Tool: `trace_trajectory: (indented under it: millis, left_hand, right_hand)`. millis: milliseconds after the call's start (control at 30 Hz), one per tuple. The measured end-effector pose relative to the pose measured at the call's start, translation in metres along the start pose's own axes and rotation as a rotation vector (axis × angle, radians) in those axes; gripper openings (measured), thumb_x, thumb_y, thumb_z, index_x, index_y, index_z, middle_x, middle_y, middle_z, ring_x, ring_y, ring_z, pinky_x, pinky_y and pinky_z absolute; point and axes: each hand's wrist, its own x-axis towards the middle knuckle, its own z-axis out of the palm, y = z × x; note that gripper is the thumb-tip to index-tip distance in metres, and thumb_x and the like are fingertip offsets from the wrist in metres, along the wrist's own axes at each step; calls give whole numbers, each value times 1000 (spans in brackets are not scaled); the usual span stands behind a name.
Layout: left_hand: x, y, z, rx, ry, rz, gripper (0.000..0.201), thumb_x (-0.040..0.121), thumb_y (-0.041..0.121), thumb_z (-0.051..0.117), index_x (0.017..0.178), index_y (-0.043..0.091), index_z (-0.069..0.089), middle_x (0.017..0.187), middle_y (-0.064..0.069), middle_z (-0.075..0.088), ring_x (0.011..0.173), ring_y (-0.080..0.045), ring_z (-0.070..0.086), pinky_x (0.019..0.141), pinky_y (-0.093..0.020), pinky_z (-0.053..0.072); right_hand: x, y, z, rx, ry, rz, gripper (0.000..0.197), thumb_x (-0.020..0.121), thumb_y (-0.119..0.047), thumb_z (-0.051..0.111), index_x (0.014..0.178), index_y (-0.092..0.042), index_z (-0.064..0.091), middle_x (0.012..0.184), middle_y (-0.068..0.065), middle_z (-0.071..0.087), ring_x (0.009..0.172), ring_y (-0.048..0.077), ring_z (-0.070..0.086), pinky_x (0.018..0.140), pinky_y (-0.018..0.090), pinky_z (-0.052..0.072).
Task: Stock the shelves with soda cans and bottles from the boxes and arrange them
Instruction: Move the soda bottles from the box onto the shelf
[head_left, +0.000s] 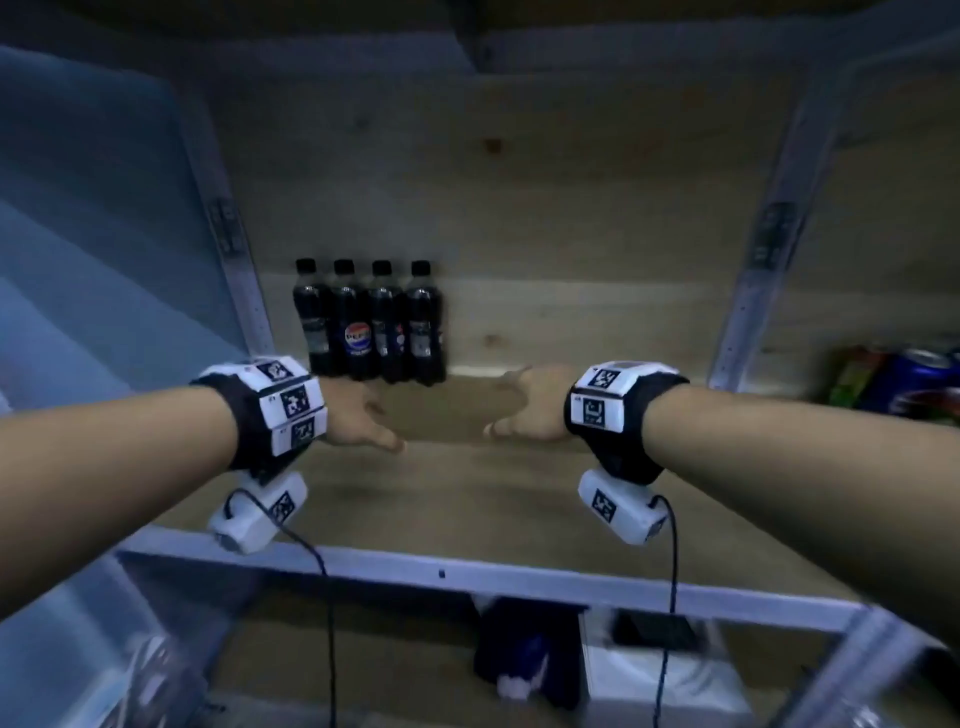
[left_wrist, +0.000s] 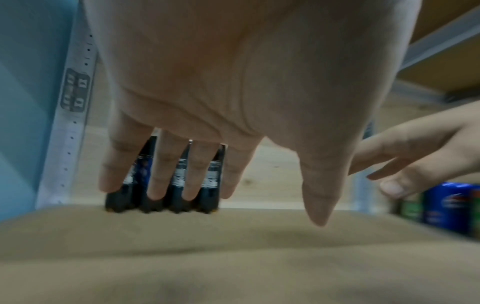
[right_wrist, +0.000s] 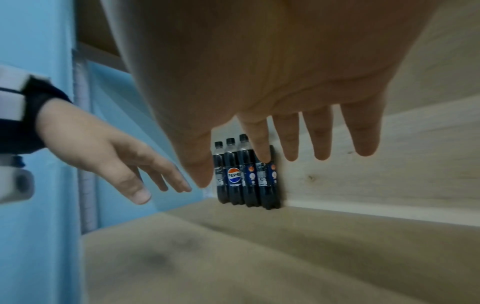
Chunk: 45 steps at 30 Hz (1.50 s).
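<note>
Several dark Pepsi bottles (head_left: 369, 322) stand upright in a tight row at the back left of the wooden shelf (head_left: 467, 499), against the back panel; they also show in the left wrist view (left_wrist: 176, 185) and the right wrist view (right_wrist: 246, 176). My left hand (head_left: 358, 415) hovers over the shelf in front of the row, fingers straight and spread, holding nothing. My right hand (head_left: 524, 410) hovers to the right of the bottles, fingers also straight and empty. Neither hand touches a bottle.
Blue and green soda cans (head_left: 904, 384) stand on the neighbouring shelf section to the right, beyond a grey metal upright (head_left: 753, 291). A blue wall (head_left: 104, 260) lies to the left. Below the shelf's metal front rail (head_left: 467, 577) are a white box (head_left: 660, 675) and dark items.
</note>
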Motion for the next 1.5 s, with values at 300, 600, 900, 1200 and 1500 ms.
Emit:
trace_trajectory:
  millis: [300,600,900,1200,1500]
  left_hand:
    - [-96,38,54,-6,-106,134,81,82,72,62,150,35,38,155,1,40,136,-25,45,111,-39,39]
    - [-141,62,156,-190,-183,149,80,84,67,64,149,26,43,149,-1,48,130,-22,50,99,-32,44]
    - [-148,89,244,-126,-387,204,64,84,63,68,132,22,59,126,-2,62,105,-21,59,89,-32,50]
    - [-141,88,302,0,-593,221,53,86,50,70,127,18,62,118,-5,65,104,-25,63,91,-39,55]
    - [-143,73,333,1,-622,176,35,93,23,62,128,17,63,124,-7,62,103,-26,62,84,-31,50]
  right_hand:
    - [-135,-5,48,92,-113,-73,80,93,-63,58,160,-32,26,162,1,37,145,25,40,112,35,36]
    - [-195,4,146,179,-190,-89,72,95,-57,59,156,-27,35,149,2,52,131,24,52,100,34,44]
    - [-204,-21,229,84,-469,-189,50,91,-59,62,129,-27,60,107,-1,61,103,24,63,82,32,51]
    - [-191,-57,333,282,-692,-311,62,85,-50,76,133,-16,60,114,3,69,94,22,65,81,36,57]
    - [-179,-83,389,272,-660,-350,67,83,-41,78,137,-9,57,124,12,65,103,31,65,84,42,60]
